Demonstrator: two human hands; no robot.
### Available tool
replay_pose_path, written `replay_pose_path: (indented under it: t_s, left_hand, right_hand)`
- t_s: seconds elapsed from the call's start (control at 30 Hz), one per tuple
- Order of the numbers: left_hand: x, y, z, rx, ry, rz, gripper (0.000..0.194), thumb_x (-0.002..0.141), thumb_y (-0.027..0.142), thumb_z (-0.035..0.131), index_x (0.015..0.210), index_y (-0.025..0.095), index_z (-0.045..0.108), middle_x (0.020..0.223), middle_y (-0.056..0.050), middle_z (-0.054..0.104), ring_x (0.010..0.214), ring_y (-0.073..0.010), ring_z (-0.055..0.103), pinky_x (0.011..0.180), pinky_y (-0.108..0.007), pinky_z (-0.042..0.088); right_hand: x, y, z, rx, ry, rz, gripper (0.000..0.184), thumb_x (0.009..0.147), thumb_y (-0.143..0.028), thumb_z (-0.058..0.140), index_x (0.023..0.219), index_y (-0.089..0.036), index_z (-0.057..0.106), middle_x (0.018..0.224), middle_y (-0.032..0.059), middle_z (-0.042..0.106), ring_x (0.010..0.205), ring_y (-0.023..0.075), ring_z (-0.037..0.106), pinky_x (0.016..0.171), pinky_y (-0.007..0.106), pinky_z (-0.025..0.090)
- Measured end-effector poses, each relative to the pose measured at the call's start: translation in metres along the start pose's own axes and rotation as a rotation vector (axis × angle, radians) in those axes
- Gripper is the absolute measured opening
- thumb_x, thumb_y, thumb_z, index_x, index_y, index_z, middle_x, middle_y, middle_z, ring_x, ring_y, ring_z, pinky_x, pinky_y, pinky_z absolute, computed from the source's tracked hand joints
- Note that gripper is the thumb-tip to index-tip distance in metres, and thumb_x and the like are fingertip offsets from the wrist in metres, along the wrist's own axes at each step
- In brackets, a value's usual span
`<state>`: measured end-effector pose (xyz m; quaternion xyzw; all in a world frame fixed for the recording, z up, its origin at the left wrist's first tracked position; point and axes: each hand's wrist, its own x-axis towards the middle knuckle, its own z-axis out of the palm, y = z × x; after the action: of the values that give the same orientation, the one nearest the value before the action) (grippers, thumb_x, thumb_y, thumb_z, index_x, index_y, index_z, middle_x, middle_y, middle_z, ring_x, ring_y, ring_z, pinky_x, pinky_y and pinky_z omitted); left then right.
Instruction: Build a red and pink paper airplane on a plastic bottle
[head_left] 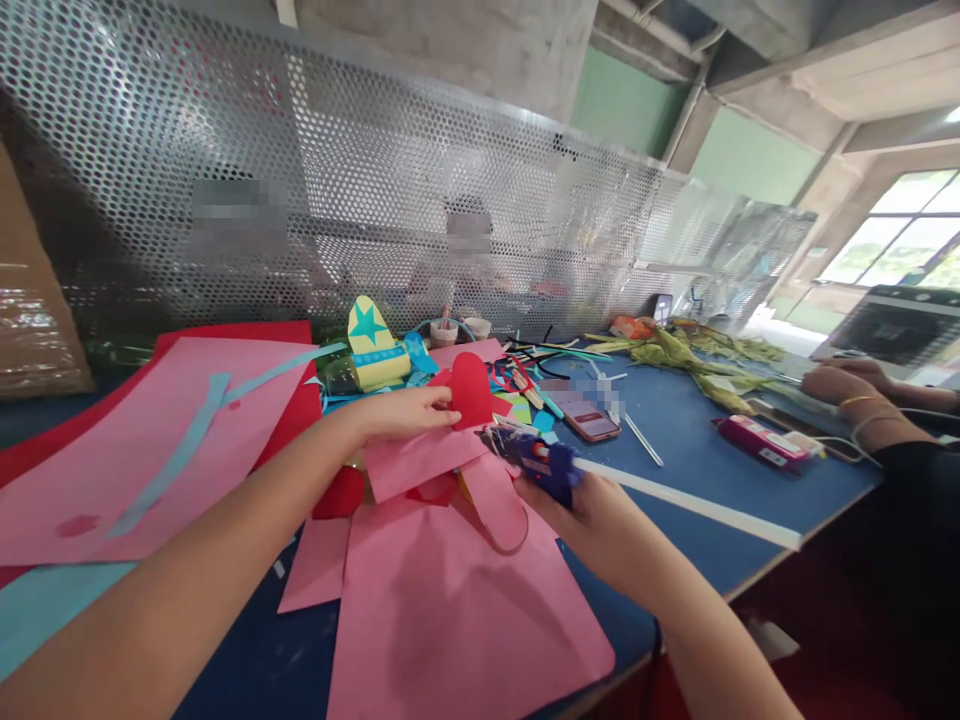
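Note:
Between the thumb and fingers of my left hand (420,412) is a red paper piece with a rounded top (471,388), standing upright. My right hand (581,520) is wrapped round a blue hot glue gun (546,466). A long white glue stick (694,505) runs out of its back to the right. The gun's nozzle points left, close to the lower edge of the red piece. Under both hands lie pink paper pieces (420,462), one with a rounded end (495,505). A large pink sheet (472,610) covers the table's front.
To the left, pink paper (172,430) with light-blue strips lies over red sheets. A yellow paper shape with a blue star (367,330) stands behind. A phone (591,416), paper scraps and a purple box-like item (765,443) are further right. A co-worker's hands (847,385) are at the right edge.

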<state>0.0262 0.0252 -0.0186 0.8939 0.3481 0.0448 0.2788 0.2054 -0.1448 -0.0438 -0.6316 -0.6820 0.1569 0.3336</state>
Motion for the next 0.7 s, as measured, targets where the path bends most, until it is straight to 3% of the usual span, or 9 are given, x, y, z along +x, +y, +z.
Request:
replay_pose_path:
  t_s: [0.23, 0.7]
  left_hand:
    - [0.0012, 0.0033, -0.0010, -0.005, -0.025, -0.038, 0.032, 0.084, 0.048, 0.042, 0.090, 0.019, 0.056, 0.100, -0.004, 0.063, 0.090, -0.0204, 0.055, 0.074, -0.026, 0.040]
    - [0.0030, 0.0027, 0.0007, -0.010, -0.002, -0.091, 0.033, 0.082, 0.050, 0.043, 0.083, 0.019, 0.054, 0.085, -0.002, 0.059, 0.078, -0.0190, 0.052, 0.064, -0.027, 0.038]
  right_hand:
    - [0.0098, -0.0067, 0.0069, -0.008, -0.019, -0.029, 0.037, 0.089, -0.038, 0.045, 0.118, -0.022, 0.062, 0.083, 0.0058, 0.069, 0.085, 0.0259, 0.064, 0.068, 0.033, 0.051]
    - [0.0111, -0.0034, 0.0049, 0.044, -0.041, -0.010, 0.038, 0.089, -0.041, 0.045, 0.118, -0.022, 0.060, 0.102, 0.0079, 0.069, 0.095, 0.0279, 0.063, 0.077, 0.036, 0.051]
